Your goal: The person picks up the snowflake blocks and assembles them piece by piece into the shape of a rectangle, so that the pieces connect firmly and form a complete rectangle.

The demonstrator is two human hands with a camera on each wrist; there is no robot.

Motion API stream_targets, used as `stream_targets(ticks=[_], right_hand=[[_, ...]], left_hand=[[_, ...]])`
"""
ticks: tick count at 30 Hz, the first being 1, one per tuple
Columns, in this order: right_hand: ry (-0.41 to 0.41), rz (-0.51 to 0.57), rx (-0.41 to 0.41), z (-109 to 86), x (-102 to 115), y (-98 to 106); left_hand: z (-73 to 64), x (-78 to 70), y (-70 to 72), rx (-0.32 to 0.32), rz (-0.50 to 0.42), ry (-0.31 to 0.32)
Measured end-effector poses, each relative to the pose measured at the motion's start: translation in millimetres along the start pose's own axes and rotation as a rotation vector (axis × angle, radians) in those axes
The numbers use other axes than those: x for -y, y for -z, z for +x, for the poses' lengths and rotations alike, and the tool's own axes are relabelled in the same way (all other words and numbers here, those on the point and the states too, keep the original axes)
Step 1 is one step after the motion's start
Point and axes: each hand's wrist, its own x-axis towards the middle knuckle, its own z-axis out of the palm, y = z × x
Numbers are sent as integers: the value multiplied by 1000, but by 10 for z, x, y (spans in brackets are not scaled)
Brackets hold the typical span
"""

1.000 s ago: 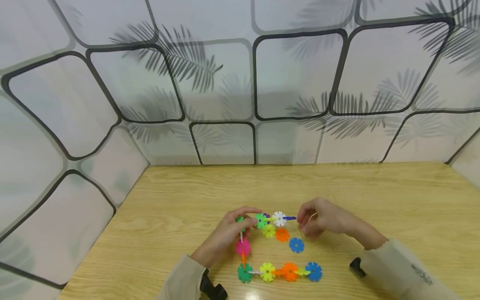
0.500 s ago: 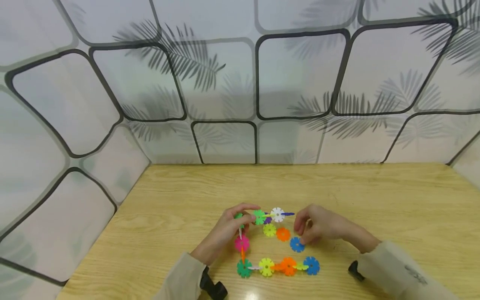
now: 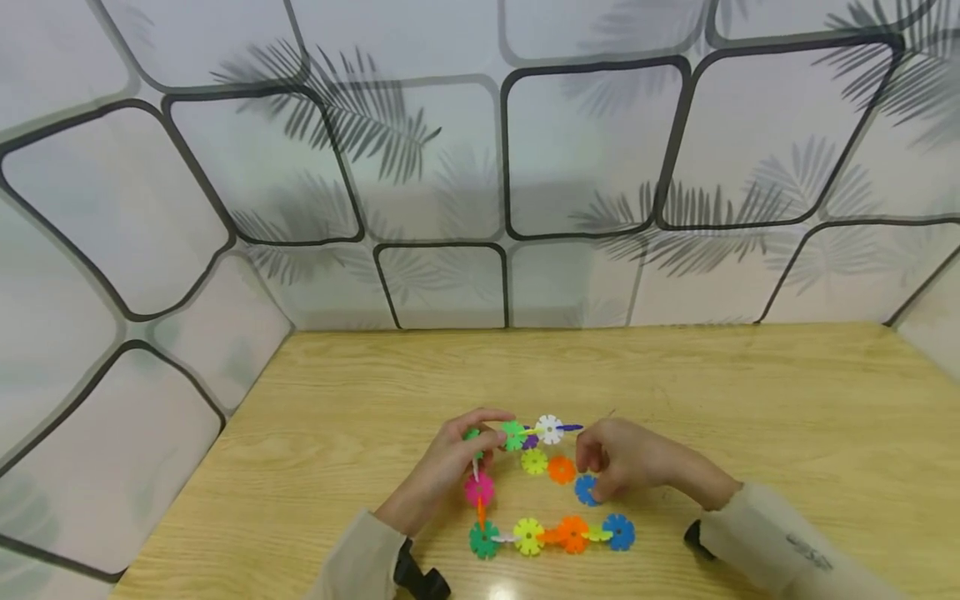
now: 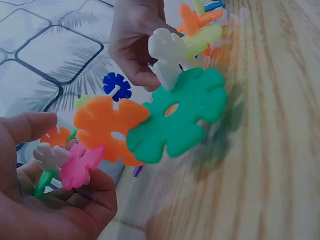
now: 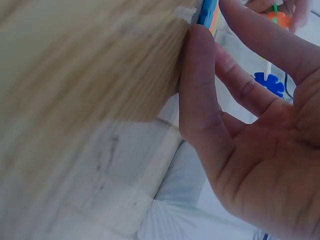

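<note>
Notched plastic snowflake discs are linked into an unfinished-looking frame shape; its front row runs from a green disc (image 3: 483,540) to a blue end disc (image 3: 618,532). My left hand (image 3: 446,467) holds the linked chain at its back left corner, thumb by a light green disc (image 3: 513,435). In the left wrist view, the fingers curl around a pink disc (image 4: 80,162) and a white disc (image 4: 50,157). A white disc (image 3: 549,429) and an edge-on dark blue disc (image 3: 570,427) end the back row. My right hand (image 3: 630,458) pinches a loose blue disc (image 3: 586,490) at the table.
Inside the shape lie a yellow-green disc (image 3: 534,462) and an orange disc (image 3: 561,470). A purple disc (image 3: 530,439) sits partly under the back row. The wooden table (image 3: 360,383) meets a patterned wall covering (image 3: 450,283) at its back and left.
My right hand has moved left and toward the front, from beside the back row's dark blue end to the loose blue disc. The left hand keeps its hold on the chain.
</note>
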Motion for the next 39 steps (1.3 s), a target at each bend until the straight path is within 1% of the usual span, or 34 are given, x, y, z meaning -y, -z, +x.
stream_targets(ticks=[3, 7, 11, 15, 20, 24, 30, 33, 36, 39], right_hand=[[-11, -54, -12, 5, 24, -17], [-39, -94, -15, 10, 43, -37], [-57, -99, -15, 14, 45, -49], [-63, -82, -21, 2, 33, -39], [-44, 3, -45, -39, -11, 8], [-39, 102, -36, -51, -28, 57], [-48, 169, -13, -51, -29, 79], [-59, 217, -3, -68, -34, 96], [-88, 293, 2, -86, -53, 127], [-110, 346, -15, -96, -72, 164]], left_hand=[[3, -7, 3, -2, -5, -3], [0, -5, 3, -10, 1, -17], [-12, 5, 4, -20, 8, -29], [-15, 10, 2, -16, -6, -28], [-9, 12, -5, -5, -17, -6], [-2, 14, -1, -1, -14, -6], [-14, 15, -4, -6, -10, -15], [-21, 8, -11, -7, -13, -15], [-15, 5, -12, -6, -14, -11], [-2, 3, -6, -3, -9, -7]])
